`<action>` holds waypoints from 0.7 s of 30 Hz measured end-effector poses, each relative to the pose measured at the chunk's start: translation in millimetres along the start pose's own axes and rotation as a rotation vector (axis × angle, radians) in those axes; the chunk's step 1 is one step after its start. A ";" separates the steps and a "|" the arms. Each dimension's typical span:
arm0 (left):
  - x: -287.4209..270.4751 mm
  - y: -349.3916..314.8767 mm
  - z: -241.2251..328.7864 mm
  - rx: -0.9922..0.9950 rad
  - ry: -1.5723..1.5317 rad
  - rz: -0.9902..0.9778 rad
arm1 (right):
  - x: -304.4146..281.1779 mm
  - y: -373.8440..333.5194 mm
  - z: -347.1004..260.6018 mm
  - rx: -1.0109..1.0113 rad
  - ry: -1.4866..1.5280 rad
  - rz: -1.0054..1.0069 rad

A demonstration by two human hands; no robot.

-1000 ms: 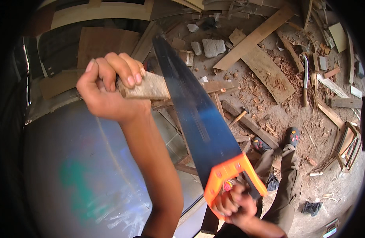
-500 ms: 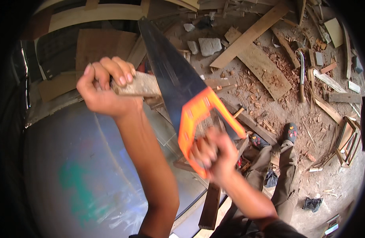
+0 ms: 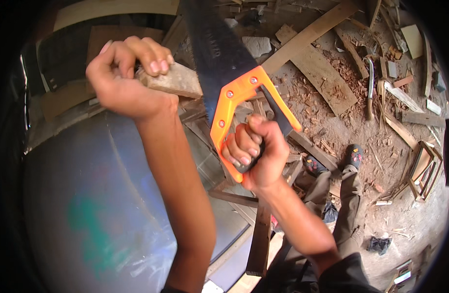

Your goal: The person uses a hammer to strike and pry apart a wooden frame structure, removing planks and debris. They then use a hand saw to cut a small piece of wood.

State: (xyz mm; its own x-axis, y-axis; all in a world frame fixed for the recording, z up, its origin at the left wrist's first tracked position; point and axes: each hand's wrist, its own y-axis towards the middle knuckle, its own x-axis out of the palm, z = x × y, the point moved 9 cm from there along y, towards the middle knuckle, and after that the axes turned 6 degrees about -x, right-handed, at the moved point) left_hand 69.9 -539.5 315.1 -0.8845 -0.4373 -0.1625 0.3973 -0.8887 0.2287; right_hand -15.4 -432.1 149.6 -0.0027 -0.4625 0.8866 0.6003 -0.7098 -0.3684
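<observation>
My right hand (image 3: 258, 151) is wrapped round the black grip of a handsaw (image 3: 241, 88) with an orange handle frame. Its dark, toothed blade points up and away, running off the top of the view. The toothed edge faces left, at the end of a short, rough wooden block (image 3: 178, 82); whether it touches the wood I cannot tell. My left hand (image 3: 132, 75) grips that block from its left side, fingers curled over the top. The underside of the block is partly hidden by my left wrist.
A large grey-blue panel (image 3: 136, 195) with green smears lies at the left. Planks (image 3: 327, 78), wood chips and a machete (image 3: 370, 90) cover the floor at the right. A narrow wooden frame (image 3: 425, 171) lies farther right. My feet (image 3: 354, 156) stand among the scraps.
The saw and my right hand have moved up and away, sliding along the end of the block. My left hand keeps its grip on the wood, sitting slightly higher in view.
</observation>
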 end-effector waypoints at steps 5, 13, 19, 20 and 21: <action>-8.7 7.2 6.9 0.031 0.014 0.048 | -30.5 -154.8 -1.4 0.104 0.099 -0.007; -0.6 1.5 -4.5 -0.039 0.003 0.028 | -8.3 -20.2 3.8 0.034 0.088 -0.002; -12.7 12.5 7.9 0.029 0.026 0.134 | -20.7 -147.0 -7.9 0.118 0.107 -0.034; -11.1 8.1 6.4 0.024 0.036 0.168 | -17.1 -132.1 -7.3 0.094 0.120 -0.016; -11.4 11.4 5.6 0.028 0.005 0.066 | -12.7 -109.5 -2.1 0.072 0.010 0.001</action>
State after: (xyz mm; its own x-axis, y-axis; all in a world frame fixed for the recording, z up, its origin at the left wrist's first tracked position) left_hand 83.1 -543.9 325.0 -0.8556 -0.4953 -0.1506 0.4474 -0.8538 0.2660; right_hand -82.8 -349.7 178.1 -0.0097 -0.4683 0.8835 0.6563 -0.6696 -0.3477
